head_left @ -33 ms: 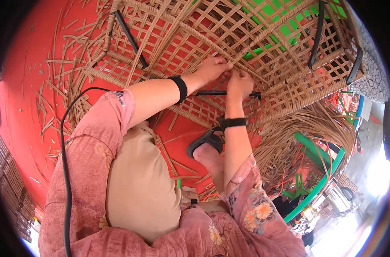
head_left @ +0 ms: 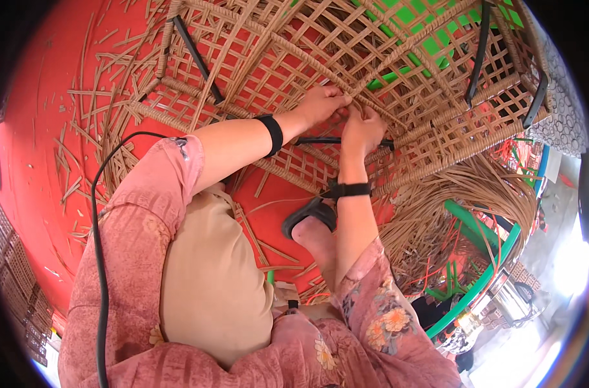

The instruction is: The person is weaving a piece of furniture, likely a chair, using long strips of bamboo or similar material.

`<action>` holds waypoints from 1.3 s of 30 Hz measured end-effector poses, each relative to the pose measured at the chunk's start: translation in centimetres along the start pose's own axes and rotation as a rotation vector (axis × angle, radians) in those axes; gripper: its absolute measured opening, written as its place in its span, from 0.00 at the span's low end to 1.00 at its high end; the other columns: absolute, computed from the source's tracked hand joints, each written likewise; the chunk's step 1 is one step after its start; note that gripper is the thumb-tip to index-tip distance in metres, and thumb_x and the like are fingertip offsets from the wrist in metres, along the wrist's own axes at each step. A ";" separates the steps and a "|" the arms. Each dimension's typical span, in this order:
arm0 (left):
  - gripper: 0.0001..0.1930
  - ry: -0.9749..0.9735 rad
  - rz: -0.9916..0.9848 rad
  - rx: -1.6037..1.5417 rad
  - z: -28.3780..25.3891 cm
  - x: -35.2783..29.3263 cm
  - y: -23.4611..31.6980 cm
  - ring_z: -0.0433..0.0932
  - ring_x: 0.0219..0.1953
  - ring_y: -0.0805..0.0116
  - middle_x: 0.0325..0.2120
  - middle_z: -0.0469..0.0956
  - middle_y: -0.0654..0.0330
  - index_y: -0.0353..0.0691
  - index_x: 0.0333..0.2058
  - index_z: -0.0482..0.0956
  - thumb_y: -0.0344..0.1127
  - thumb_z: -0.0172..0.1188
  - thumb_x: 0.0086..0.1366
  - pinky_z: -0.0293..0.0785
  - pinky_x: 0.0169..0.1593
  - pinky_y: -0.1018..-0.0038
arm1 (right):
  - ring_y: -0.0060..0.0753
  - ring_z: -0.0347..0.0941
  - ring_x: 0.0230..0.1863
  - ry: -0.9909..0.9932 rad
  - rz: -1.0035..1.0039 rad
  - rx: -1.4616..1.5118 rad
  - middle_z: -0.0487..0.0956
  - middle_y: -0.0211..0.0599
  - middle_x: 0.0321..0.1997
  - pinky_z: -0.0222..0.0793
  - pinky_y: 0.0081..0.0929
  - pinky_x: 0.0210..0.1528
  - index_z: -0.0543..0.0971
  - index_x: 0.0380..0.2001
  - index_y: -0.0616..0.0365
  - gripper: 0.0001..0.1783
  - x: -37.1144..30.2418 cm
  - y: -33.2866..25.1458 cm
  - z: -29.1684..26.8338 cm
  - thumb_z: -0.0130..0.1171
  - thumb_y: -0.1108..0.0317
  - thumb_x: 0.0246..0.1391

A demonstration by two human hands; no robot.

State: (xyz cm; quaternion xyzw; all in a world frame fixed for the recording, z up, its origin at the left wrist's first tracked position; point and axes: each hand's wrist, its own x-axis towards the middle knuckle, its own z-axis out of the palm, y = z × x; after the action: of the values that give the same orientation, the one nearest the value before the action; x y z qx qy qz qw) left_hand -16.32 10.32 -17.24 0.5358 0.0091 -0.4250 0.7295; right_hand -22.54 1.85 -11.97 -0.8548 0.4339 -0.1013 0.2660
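A large woven lattice frame (head_left: 255,64) of flat brown strips, with wrapped ribs and black bars, spreads across the upper half of the head view. At its middle rib, my left hand (head_left: 321,105) pinches with thumb and forefinger. Close beside it, my right hand (head_left: 364,131) is bent upward, its fingertips almost touching the left ones. Between the fingertips runs a brown weaving strip (head_left: 361,111), mostly covered by the fingers. Both hands are closed; the right hand's lower fingers are partly hidden. A black crossbar (head_left: 320,140) passes behind the right wrist.
Loose strip offcuts (head_left: 107,97) lie on the red floor (head_left: 42,161) at left. To the right, a heap of long brown strips (head_left: 475,194) lies by a green rim (head_left: 482,284). A black cable (head_left: 99,226) runs along my left arm. My sandalled foot (head_left: 314,223) is below the frame.
My right hand and forearm have shifted very slightly, the wrist tilting a little. My left hand and the lattice frame stay where they were.
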 end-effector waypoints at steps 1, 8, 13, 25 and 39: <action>0.15 0.001 0.001 0.000 -0.1 0.0 0.1 0.74 0.27 0.74 0.24 0.75 0.62 0.33 0.34 0.77 0.42 0.59 0.62 0.71 0.32 0.76 | 0.44 0.75 0.38 0.169 -0.141 -0.132 0.79 0.50 0.38 0.70 0.36 0.42 0.78 0.41 0.68 0.17 -0.5 0.2 -0.1 0.58 0.66 0.50; 0.13 -0.005 -0.021 -0.031 0.0 0.0 0.0 0.73 0.27 0.75 0.25 0.76 0.62 0.35 0.33 0.78 0.41 0.58 0.63 0.71 0.33 0.76 | 0.52 0.70 0.47 -0.031 -0.131 0.158 0.71 0.53 0.48 0.65 0.41 0.50 0.76 0.43 0.67 0.17 -1.8 -0.8 -0.9 0.53 0.67 0.53; 0.13 -0.014 -0.008 -0.038 -0.1 0.0 -0.3 0.72 0.27 0.77 0.25 0.76 0.63 0.35 0.32 0.79 0.41 0.59 0.62 0.69 0.31 0.77 | 0.55 0.69 0.47 0.000 -0.307 -0.135 0.73 0.56 0.44 0.64 0.45 0.50 0.75 0.43 0.70 0.18 -2.4 -2.0 -1.0 0.51 0.68 0.51; 0.11 -0.017 0.000 -0.139 0.0 0.2 -0.2 0.71 0.28 0.78 0.26 0.77 0.63 0.35 0.31 0.79 0.39 0.61 0.61 0.67 0.31 0.78 | 0.49 0.71 0.46 -0.068 -0.200 0.106 0.75 0.52 0.44 0.64 0.38 0.52 0.73 0.46 0.73 0.20 -0.8 -0.2 1.1 0.50 0.70 0.52; 0.16 0.092 0.137 0.076 -0.4 -1.0 -0.8 0.75 0.36 0.70 0.32 0.74 0.56 0.30 0.46 0.70 0.26 0.55 0.58 0.73 0.38 0.74 | 0.25 0.70 0.32 -0.569 0.454 1.047 0.73 0.29 0.28 0.67 0.24 0.34 0.71 0.22 0.56 0.05 1.6 1.8 1.6 0.54 0.76 0.48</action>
State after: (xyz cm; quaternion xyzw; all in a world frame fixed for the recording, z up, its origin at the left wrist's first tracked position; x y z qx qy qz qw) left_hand -17.29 11.21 -17.58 0.5813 -0.0100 -0.3491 0.7349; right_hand -22.23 0.30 -14.35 -0.4917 0.4095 -0.0100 0.7684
